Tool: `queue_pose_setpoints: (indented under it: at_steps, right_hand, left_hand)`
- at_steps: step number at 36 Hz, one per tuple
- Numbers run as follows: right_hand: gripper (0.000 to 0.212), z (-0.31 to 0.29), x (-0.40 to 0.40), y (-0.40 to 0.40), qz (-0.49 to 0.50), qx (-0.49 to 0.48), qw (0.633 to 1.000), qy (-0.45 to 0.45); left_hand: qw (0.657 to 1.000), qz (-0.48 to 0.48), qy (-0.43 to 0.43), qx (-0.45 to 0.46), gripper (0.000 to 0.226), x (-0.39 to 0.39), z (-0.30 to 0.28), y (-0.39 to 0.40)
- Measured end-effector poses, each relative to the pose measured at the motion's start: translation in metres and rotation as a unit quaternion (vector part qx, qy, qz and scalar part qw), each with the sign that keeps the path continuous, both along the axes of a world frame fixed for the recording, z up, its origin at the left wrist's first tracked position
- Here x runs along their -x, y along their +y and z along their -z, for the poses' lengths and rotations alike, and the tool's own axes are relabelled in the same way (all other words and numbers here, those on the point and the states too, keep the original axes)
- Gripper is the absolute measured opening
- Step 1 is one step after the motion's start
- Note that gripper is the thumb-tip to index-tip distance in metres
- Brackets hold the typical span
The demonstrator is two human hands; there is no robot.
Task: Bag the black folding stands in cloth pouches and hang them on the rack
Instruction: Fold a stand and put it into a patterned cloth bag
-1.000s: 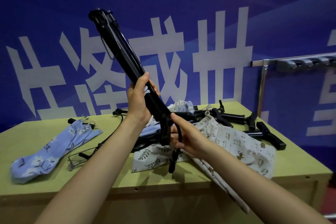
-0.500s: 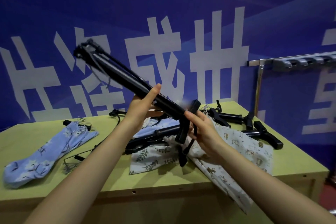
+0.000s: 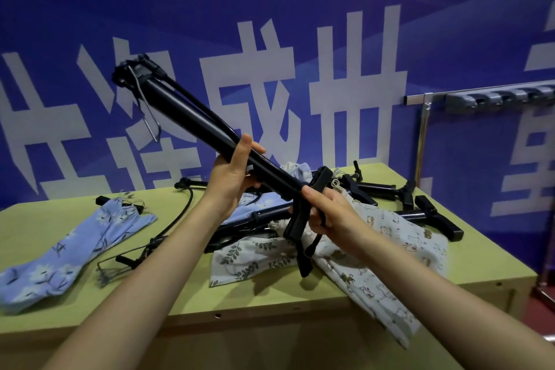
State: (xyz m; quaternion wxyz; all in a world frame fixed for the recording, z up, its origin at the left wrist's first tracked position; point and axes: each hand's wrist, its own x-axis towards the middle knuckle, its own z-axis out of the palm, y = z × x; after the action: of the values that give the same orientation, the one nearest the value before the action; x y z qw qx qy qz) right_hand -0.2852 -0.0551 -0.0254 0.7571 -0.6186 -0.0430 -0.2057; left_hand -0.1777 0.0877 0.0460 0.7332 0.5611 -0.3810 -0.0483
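Black folding stand slants up and away to the left from both hands: the left hand curls round its mid-shaft, the right hand grips the handle end, above the cream pouch on the table.

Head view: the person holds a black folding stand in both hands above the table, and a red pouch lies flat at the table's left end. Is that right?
Not quite. The head view shows the pouch at the left end of the table is light blue with a flower print, not red. The rest holds: left hand and right hand both grip the black folding stand above the table.
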Motion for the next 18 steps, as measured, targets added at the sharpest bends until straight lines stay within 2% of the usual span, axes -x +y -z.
queue_pose_setpoints:
  at_steps: [6,15,18]
  right_hand:
    - [0.027,0.004,0.004,0.001,0.039,0.0,0.999,-0.019]
    - [0.027,0.007,0.005,0.001,0.067,0.004,0.998,0.0]
    - [0.032,0.008,0.004,-0.005,0.078,-0.005,0.997,0.004]
  left_hand:
    - [1.0,0.006,0.028,0.008,0.044,0.003,0.004,-0.003]
    - [0.998,-0.002,0.064,-0.008,0.052,0.003,0.012,-0.009]
    - [0.997,-0.005,0.075,0.018,0.05,0.003,0.011,-0.012]
